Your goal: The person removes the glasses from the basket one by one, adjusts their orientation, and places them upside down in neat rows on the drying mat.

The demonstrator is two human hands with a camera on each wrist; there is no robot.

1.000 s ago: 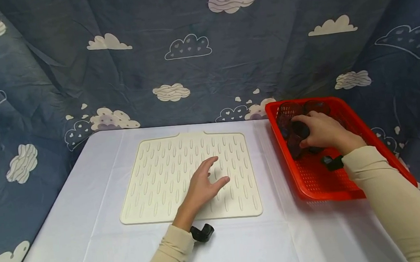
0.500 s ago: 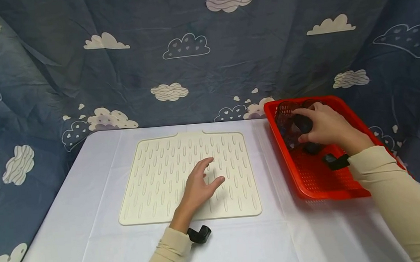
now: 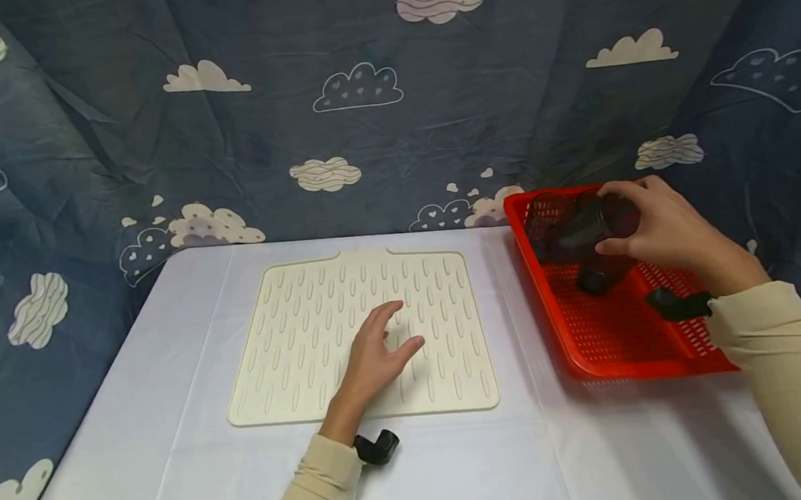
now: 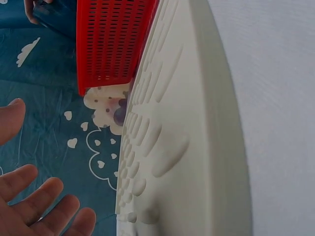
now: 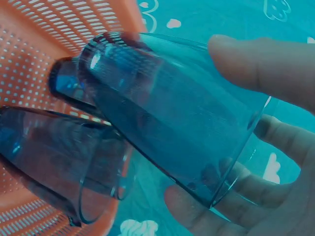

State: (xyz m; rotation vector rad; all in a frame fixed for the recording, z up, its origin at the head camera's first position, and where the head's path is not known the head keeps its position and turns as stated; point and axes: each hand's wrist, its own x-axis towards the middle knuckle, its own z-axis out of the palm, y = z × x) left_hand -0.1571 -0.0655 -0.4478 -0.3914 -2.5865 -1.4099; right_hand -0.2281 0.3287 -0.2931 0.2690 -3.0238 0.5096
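In the head view my right hand grips a dark see-through drinking glass by one end, tilted over the red basket. The right wrist view shows this held glass between the thumb and the fingers. Below it, another glass lies on its side in the basket, and a third glass is partly hidden behind. My left hand hovers over the cream ridged mat, thumb and fingers spread, holding nothing. Its fingers also show in the left wrist view.
The red perforated basket stands on the right side of the white-covered table. A dark blue cloud-patterned cloth hangs behind the table and along its sides.
My right hand has moved right and a little up, drawing the glass away from the others. Another glass in the basket shows more now. The left hand has stayed nearly still.
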